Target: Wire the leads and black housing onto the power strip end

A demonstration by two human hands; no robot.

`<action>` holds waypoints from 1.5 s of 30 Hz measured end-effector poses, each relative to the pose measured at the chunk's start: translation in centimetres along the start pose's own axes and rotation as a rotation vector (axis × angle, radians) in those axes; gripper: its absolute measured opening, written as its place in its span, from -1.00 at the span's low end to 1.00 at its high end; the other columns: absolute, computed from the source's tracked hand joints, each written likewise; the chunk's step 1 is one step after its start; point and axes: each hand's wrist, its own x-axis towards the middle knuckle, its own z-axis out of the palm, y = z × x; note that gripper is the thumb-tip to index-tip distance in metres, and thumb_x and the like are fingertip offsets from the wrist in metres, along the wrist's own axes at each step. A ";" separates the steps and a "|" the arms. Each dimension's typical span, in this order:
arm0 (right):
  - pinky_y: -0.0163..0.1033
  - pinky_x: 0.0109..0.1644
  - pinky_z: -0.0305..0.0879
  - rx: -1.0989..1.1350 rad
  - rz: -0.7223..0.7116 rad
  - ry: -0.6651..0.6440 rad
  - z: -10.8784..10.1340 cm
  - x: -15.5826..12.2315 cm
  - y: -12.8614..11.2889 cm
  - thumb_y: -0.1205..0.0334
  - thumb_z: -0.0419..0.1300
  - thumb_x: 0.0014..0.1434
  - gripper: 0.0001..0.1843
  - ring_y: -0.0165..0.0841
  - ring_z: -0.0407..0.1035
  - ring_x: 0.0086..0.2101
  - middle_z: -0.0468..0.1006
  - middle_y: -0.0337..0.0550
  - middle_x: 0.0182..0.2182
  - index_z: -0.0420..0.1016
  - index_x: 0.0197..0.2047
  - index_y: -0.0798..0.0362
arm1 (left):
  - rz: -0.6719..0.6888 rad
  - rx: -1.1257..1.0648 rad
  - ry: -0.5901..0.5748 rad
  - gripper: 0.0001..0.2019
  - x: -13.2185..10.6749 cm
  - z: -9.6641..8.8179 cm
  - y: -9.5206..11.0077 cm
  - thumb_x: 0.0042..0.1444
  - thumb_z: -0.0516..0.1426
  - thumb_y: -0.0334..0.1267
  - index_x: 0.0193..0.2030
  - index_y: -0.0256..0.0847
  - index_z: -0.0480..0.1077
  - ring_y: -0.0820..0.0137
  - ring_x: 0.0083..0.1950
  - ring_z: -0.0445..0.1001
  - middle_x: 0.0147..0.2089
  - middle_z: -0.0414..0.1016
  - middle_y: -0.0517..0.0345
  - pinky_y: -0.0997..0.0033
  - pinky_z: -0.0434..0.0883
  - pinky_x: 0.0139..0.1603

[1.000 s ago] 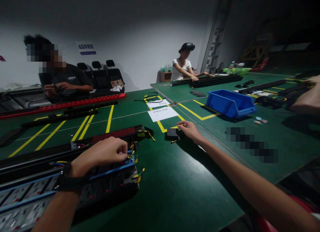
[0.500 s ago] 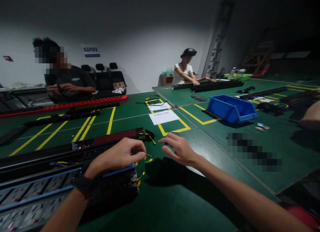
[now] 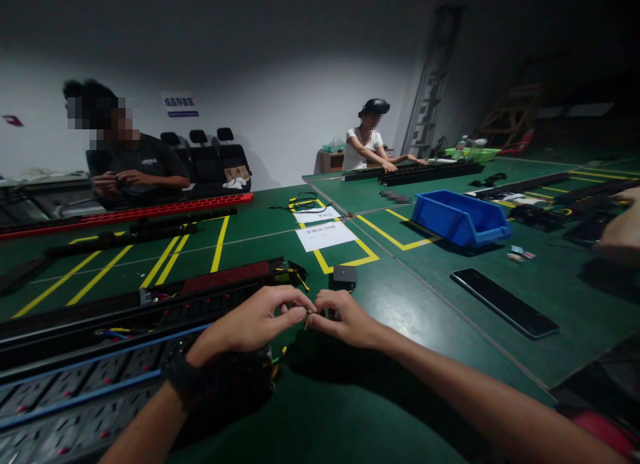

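Note:
Fingertips of my left hand (image 3: 260, 317) and my right hand (image 3: 353, 321) meet over the table, both closed in a pinch. Between them shows a small thin brownish piece (image 3: 307, 319), too small to name exactly. Below and left of my left hand lies a long black strip assembly (image 3: 125, 357) with blue edges and rows of grey slotted modules. Yellow-green wire ends (image 3: 280, 359) stick out at its right end. Just beyond my right hand sits a small black box (image 3: 345, 276).
A black phone (image 3: 505, 303) and a blue bin (image 3: 460, 217) are to the right. Labelled white paper sheets (image 3: 327, 236) lie ahead among yellow tape lines. Across the table, one person (image 3: 137, 164) handles something small; another person (image 3: 365, 144) leans over black strips. A red rail (image 3: 165, 207) lies at left.
My right hand has moved left and down and closed to a pinch against my left fingertips. My left hand has shifted slightly right with the thin piece. The small black box is now visible.

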 end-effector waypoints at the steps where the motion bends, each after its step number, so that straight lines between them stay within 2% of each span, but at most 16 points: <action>1: -0.25 -0.25 0.20 -0.004 0.004 0.004 -0.2 0.1 0.4 -0.08 0.19 0.49 -0.54 -0.35 0.40 -0.37 0.59 -0.19 -0.41 0.58 -0.34 0.04 | 0.005 0.015 -0.014 -0.69 -0.1 0.0 -0.1 0.44 0.06 -0.13 0.03 -0.18 0.61 0.29 -0.10 0.53 -0.07 0.65 0.05 0.31 0.42 -0.02; 4: -0.23 -0.22 0.24 -0.038 0.031 0.003 -1.4 0.4 1.6 -0.09 0.18 0.49 -0.55 -0.31 0.45 -0.34 0.65 -0.15 -0.37 0.65 -0.28 0.04 | -0.020 0.081 -0.016 -0.64 -0.3 -0.2 -0.6 0.45 0.04 -0.11 0.16 -0.15 0.59 0.25 -0.04 0.56 0.05 0.65 0.00 0.26 0.46 0.04; 7: -0.23 -0.25 0.25 -0.102 0.085 -0.048 -3.5 0.6 3.1 -0.08 0.19 0.48 -0.58 -0.30 0.47 -0.35 0.68 -0.13 -0.35 0.70 -0.23 0.03 | -0.082 0.174 0.102 -0.57 -0.4 -0.6 -1.3 0.44 0.05 -0.08 0.31 -0.15 0.51 0.18 0.10 0.58 0.21 0.61 -0.06 0.18 0.48 0.15; 9: -0.22 -0.27 0.24 -0.206 0.103 -0.062 -5.2 0.6 4.1 -0.04 0.21 0.47 -0.61 -0.29 0.45 -0.37 0.66 -0.14 -0.38 0.72 -0.25 0.01 | -0.135 0.261 0.189 -0.56 -0.5 -1.1 -2.1 0.42 0.04 -0.08 0.30 -0.16 0.50 0.13 0.17 0.57 0.25 0.59 -0.08 0.12 0.48 0.21; 14: -0.18 -0.17 0.31 -0.527 0.218 0.075 -9.5 0.1 6.9 0.16 0.22 0.43 -0.76 -0.19 0.55 -0.22 0.72 -0.06 -0.23 0.76 -0.15 -0.08 | -0.342 0.516 0.298 -0.55 -0.9 -2.4 -4.9 0.42 -0.04 -0.07 0.25 -0.15 0.52 0.04 0.16 0.59 0.21 0.60 -0.11 -0.01 0.49 0.21; 18: -0.16 -0.18 0.30 -0.634 0.363 0.087 -12.0 -1.1 9.2 0.22 0.19 0.39 -0.72 -0.17 0.55 -0.22 0.74 0.01 -0.23 0.78 -0.17 -0.04 | -0.370 0.584 0.283 -0.59 -1.4 -3.2 -7.3 0.38 -0.03 -0.14 0.17 -0.16 0.54 0.06 0.16 0.59 0.18 0.61 -0.12 0.02 0.50 0.22; 21: -0.18 -0.20 0.27 -0.640 0.456 0.043 -13.1 -1.9 10.9 0.29 0.21 0.33 -0.73 -0.18 0.55 -0.22 0.75 0.02 -0.22 0.79 -0.19 0.01 | -0.387 0.593 0.209 -0.64 -1.6 -3.5 -7.8 0.35 -0.02 -0.18 0.05 -0.14 0.57 0.07 0.10 0.62 0.11 0.64 -0.08 0.06 0.52 0.14; 27: -0.16 -0.19 0.28 -0.641 0.455 -0.045 -13.6 -2.3 12.1 0.15 0.25 0.32 -0.73 -0.16 0.53 -0.22 0.73 0.04 -0.19 0.80 -0.16 0.04 | -0.451 0.594 0.115 -0.69 -1.4 -3.3 -6.6 0.34 0.04 -0.15 0.00 -0.10 0.59 0.09 0.06 0.63 0.09 0.68 -0.01 0.16 0.52 0.02; 32: -0.16 -0.18 0.29 -0.648 0.430 -0.062 -13.3 -2.1 12.0 0.16 0.25 0.33 -0.75 -0.15 0.55 -0.18 0.73 0.01 -0.17 0.79 -0.17 0.00 | -0.483 0.664 0.122 -0.65 -1.0 -2.4 -7.1 0.41 0.01 -0.08 0.02 -0.08 0.61 0.01 0.07 0.65 0.07 0.71 -0.03 0.13 0.50 -0.02; 35: -0.17 -0.23 0.25 -0.626 0.446 0.002 -13.2 -2.4 12.1 0.13 0.30 0.31 -0.75 -0.17 0.54 -0.22 0.72 0.00 -0.20 0.77 -0.06 0.03 | -0.469 0.635 0.165 -0.66 -0.9 -2.0 -7.8 0.41 0.04 -0.05 0.03 -0.08 0.61 0.03 0.05 0.66 0.06 0.72 -0.03 0.16 0.49 -0.04; 38: -0.16 -0.29 0.19 -0.592 0.460 0.084 -13.2 -2.7 12.1 0.12 0.34 0.30 -0.64 -0.17 0.54 -0.26 0.72 0.02 -0.25 0.71 0.10 0.09 | -0.468 0.589 0.195 -0.70 -0.9 -1.9 -8.3 0.38 0.07 -0.07 0.00 -0.06 0.60 0.07 0.04 0.66 0.04 0.72 -0.01 0.20 0.48 -0.05; 45: -0.18 -0.31 0.14 -0.579 0.472 0.160 -13.4 -2.6 11.8 0.13 0.38 0.28 -0.50 -0.15 0.53 -0.23 0.71 -0.02 -0.26 0.60 0.25 0.08 | -0.410 0.520 0.189 -0.75 -1.0 -2.5 -9.0 0.33 0.11 -0.09 -0.06 -0.08 0.59 0.14 -0.03 0.65 -0.02 0.72 0.02 0.24 0.46 -0.04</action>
